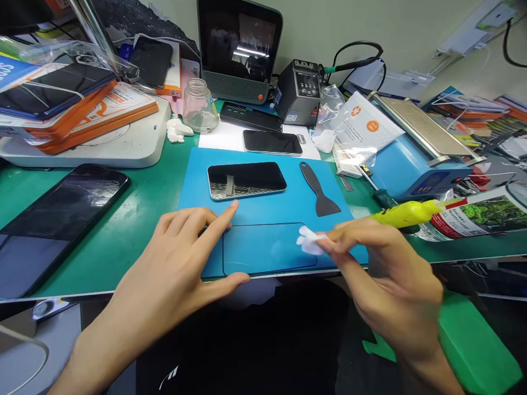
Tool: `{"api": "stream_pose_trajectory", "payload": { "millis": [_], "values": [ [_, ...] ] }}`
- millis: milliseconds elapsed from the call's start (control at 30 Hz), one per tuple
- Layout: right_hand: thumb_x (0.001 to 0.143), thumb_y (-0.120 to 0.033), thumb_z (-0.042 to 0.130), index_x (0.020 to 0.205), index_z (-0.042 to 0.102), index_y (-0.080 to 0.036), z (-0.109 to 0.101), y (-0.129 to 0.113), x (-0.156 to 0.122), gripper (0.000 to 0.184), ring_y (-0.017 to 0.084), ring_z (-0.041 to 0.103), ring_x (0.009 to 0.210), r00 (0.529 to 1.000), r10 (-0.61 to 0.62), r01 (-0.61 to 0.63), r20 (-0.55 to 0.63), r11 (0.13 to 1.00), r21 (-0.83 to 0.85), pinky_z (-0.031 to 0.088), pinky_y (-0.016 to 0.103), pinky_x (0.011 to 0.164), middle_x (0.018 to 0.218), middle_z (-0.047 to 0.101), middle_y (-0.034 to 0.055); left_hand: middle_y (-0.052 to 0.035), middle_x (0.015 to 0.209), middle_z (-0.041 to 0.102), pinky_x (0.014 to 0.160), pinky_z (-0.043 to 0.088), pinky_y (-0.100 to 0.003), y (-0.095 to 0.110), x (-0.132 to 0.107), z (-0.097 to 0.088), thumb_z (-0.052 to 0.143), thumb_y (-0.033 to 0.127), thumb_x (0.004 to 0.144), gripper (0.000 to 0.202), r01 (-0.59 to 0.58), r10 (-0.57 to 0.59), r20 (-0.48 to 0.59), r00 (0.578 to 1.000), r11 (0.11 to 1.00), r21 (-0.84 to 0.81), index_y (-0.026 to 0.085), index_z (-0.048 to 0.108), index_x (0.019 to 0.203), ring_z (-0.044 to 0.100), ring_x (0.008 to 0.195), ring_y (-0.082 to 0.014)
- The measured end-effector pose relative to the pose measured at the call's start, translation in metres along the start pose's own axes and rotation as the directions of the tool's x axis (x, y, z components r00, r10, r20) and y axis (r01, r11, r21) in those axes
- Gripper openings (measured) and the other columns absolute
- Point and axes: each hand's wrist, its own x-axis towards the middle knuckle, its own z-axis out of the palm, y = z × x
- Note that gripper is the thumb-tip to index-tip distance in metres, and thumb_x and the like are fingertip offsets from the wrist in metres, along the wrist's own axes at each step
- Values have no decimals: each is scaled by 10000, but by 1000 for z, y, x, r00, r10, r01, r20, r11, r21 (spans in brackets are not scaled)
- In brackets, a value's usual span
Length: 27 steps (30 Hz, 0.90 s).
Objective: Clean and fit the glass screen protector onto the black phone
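Observation:
On the blue mat (255, 214) lies a clear glass screen panel (263, 249) with a thin black border. My left hand (181, 258) rests at the panel's left end, its index finger and thumb spread apart and nothing held in it. A crumpled white tissue (308, 240) is pinched between the thumb and fingers of my right hand (382, 274), over the panel's right end. Just beyond the panel sits a smartphone (247, 180) with a dark, reflective screen. A black plastic scraper (319, 189) lies to the right of that phone.
A large dark tablet (61, 225) lies at left. Behind the mat are another phone (272, 142), a glass jar (200, 104) and a black soldering station (300, 90). At right stand a blue machine (415, 164), a yellow-green tube (405, 214) and a labelled bottle (486, 214).

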Motion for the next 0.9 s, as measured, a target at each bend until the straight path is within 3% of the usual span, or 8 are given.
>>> {"api": "stream_pose_trajectory", "payload": {
  "millis": [67,200,333,500,767,900],
  "values": [
    [1011,-23,709,1119,673,-283,8,2,7,284,212,760,948,999,-29,27,-25,995,-99,603,382,880,1007,771,8,-116,1284,630,1065,420,-533,-1,-1,0,615,613,1084,792,-15,15,2,1000,1000,0,290,316,1743,561,1228,-368],
    [1057,-19,623,1108,656,-228,31,9,26,218,194,725,953,981,-151,166,123,979,-116,565,356,884,1024,782,27,-108,1249,618,1037,424,-565,-2,-1,1,588,631,1090,668,-45,44,-12,999,999,-2,328,437,1666,585,1202,-374],
    [1043,43,538,1085,661,-182,39,14,25,260,180,669,912,949,-177,204,261,976,-79,521,343,879,994,759,37,-115,1223,641,1002,438,-582,-1,0,1,576,629,1091,649,-38,38,-25,999,999,5,326,461,1653,608,1165,-391],
    [1040,55,477,1040,683,-163,27,3,4,300,187,587,864,934,-166,214,317,969,-124,469,348,810,929,689,48,-121,1197,649,997,440,-616,-1,0,3,543,663,1088,626,-25,25,-30,999,1000,13,354,478,1629,614,1176,-416],
    [1090,-28,487,1073,676,-202,0,-10,-25,257,200,679,835,916,-80,92,393,996,-11,535,371,769,899,726,47,-114,1201,657,1005,436,-626,-3,-3,7,534,720,1066,642,11,-10,-27,1000,1000,27,398,495,1621,618,1208,-437],
    [1007,21,549,1136,671,-257,-14,0,-24,330,188,768,928,961,-44,20,273,996,88,620,349,847,991,803,9,-112,1229,642,1030,433,-641,-3,-5,7,523,719,1069,645,42,-42,-2,999,999,26,435,462,1644,596,1248,-432]
  ]
}}
